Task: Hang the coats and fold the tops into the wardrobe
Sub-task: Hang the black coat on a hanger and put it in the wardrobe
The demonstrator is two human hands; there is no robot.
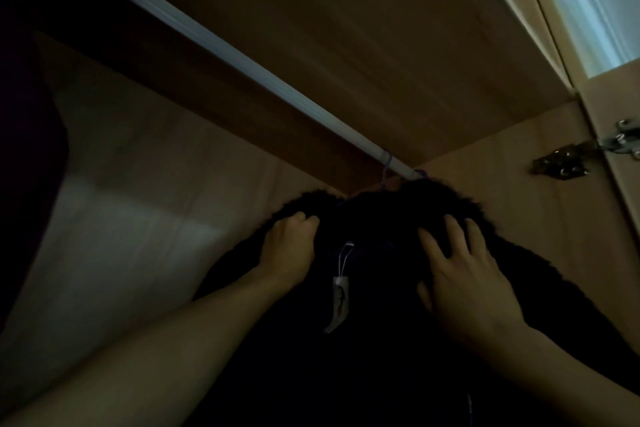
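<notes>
Wooden wardrobe walls [485,184] are enclosing the scene in dim light, with a pale rail [242,59] running diagonally overhead and a metal hinge [620,140] showing at the right. A black, fuzzy coat [374,215] is hanging from the rail on a purple hanger [387,166], close to the right-hand wall, with a paper tag [339,305] dangling at its neck. The left hand [289,243] is gripping the coat's left shoulder, fingers curled into the pile. The right hand [464,274] is lying flat on the right shoulder, fingers spread, holding nothing. Judgement: the fabric is looking soft, thick and fairly heavy, and may be prone to sliding off a thin hanger, so the shoulders are serving as the soundest holding points.
</notes>
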